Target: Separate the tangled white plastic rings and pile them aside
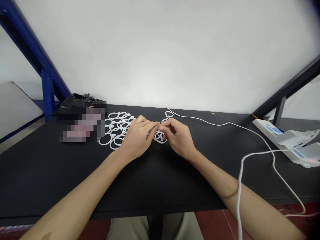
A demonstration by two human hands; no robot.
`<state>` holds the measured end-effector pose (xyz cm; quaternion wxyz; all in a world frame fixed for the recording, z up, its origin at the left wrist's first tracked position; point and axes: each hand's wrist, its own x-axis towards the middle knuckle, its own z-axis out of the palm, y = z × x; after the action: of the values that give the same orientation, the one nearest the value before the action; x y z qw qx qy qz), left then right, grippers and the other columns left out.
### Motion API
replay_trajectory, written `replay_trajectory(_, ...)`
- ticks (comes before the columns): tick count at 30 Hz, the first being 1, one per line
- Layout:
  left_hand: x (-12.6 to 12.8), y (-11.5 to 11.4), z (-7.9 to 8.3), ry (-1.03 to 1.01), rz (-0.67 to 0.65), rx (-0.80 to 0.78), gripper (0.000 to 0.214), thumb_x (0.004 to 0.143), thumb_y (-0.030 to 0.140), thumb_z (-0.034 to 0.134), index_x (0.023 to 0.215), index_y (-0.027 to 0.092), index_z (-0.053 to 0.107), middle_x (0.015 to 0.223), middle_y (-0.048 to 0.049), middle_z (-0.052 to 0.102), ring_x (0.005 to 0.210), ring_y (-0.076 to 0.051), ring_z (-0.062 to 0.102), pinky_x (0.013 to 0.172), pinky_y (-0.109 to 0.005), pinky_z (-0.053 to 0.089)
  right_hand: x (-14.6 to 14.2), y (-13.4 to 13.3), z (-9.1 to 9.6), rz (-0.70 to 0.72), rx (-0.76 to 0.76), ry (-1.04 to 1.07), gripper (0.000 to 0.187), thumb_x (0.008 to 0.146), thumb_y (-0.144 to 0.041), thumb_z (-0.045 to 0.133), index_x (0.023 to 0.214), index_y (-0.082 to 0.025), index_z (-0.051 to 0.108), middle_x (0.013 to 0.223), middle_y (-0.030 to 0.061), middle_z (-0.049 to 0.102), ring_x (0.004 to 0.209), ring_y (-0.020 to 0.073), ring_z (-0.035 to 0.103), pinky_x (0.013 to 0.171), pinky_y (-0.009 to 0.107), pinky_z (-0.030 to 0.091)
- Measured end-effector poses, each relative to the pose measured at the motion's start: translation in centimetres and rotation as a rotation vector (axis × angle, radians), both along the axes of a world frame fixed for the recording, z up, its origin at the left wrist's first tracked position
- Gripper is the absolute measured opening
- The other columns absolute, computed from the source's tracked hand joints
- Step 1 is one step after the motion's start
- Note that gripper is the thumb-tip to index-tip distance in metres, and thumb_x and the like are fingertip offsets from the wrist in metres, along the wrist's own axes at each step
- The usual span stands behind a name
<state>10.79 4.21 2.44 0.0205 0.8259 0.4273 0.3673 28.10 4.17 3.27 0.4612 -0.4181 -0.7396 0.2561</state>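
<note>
A set of white linked rings [116,143] lies on the black table, partly covered by my left hand [137,135]. A white hook-shaped piece [169,114] sticks out at the far side, just beyond my right hand [180,137]. More white rings [160,137] show between my two hands. My fingertips meet in a pinch over these rings. Both hands are closed there, and the fingers hide exactly which part of the rings each one grips.
Left of the rings lie a crumpled black plastic bag [80,100] and a blurred-out item [83,125]. A white cable [200,119] runs across the right side. White devices with blue labels [275,133] stand at the right. Behind the black table [175,186] rises a white wall.
</note>
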Motion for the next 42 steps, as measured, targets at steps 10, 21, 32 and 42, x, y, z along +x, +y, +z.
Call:
replay_trajectory(10,0.1,-0.2,0.1,0.026,0.023,-0.022,0.035,0.092,0.043,0.052,0.115,0.018,0.063,0.101,-0.0062,0.07,0.095,-0.024,0.053,0.09,-0.042,0.043,0.4,0.6,-0.1,-0.052,-0.016,-0.024,0.014,0.091,-0.034,0.058,0.097,-0.023,0.062,0.076,-0.002,0.067,0.062,0.0119,0.061,0.063,0.026,0.049)
replay_trajectory(21,-2.0,1.6,-1.2,0.253,0.402,-0.072,0.045,0.089,0.031,0.045,0.128,0.015,0.06,0.118,-0.0154,0.066,0.111,-0.038,0.049,0.09,-0.052,0.04,1.2,1.4,-1.8,-0.099,0.055,-0.568,0.023,0.089,-0.034,0.061,0.105,-0.02,0.067,0.112,0.0108,0.061,0.107,0.0263,0.053,0.095,0.044,0.045)
replay_trajectory(32,-2.0,1.6,-1.6,0.235,0.379,-0.043,0.043,0.086,0.024,0.046,0.125,0.019,0.062,0.12,-0.0147,0.067,0.114,-0.038,0.05,0.092,-0.056,0.039,1.3,1.7,-1.9,-0.173,-0.029,-0.495,0.005,0.085,-0.022,0.058,0.088,-0.02,0.061,0.099,0.0059,0.057,0.087,0.0185,0.057,0.08,0.034,0.046)
replay_trajectory(42,-0.4,0.5,-0.7,0.132,0.008,-0.039,0.025,0.092,0.029,0.05,0.108,0.02,0.067,0.106,-0.0059,0.07,0.103,-0.026,0.049,0.094,-0.046,0.042,1.3,2.3,-2.1,-0.195,0.079,-0.312,0.019,0.083,-0.009,0.049,0.09,-0.019,0.063,0.092,0.0051,0.064,0.077,0.0157,0.059,0.074,0.03,0.048)
